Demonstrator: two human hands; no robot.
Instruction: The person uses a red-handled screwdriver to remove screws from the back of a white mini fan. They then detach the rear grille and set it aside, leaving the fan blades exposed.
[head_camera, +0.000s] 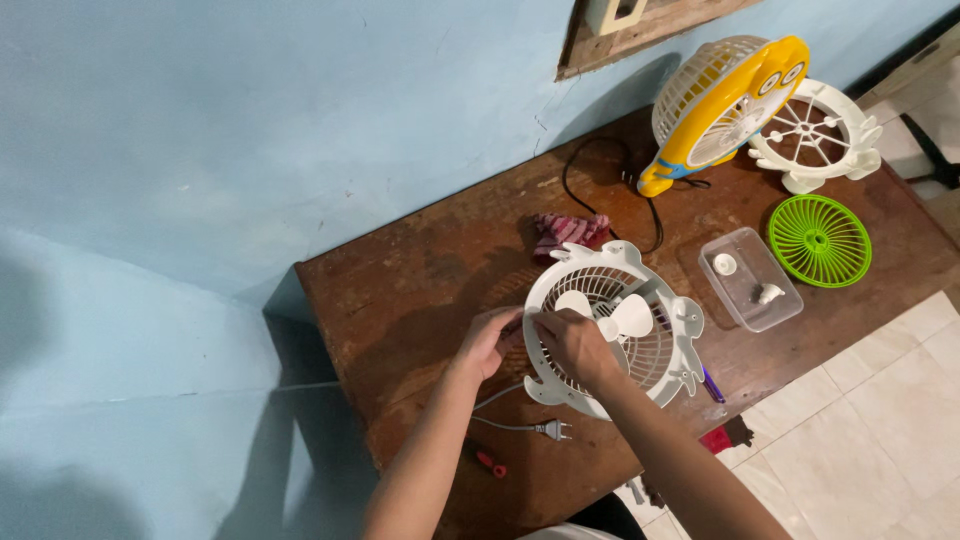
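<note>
White plastic fan housing (640, 330) at centre of brown wooden table (400, 300), gripped at its left rim by left hand (487, 343) and right hand (572, 343), fingers curled, pinching. Nearby: clear tray (752, 280), green grille (820, 240), yellow fan (725, 100), grey plug (553, 430).

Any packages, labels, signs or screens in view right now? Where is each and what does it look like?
No labels, signs or screens show.
Clear plastic container: right of the white fan on the wooden table, rectangular, lidless, holding two small white parts.
Both hands, left hand and right hand, are at the white fan's left rim.
</note>
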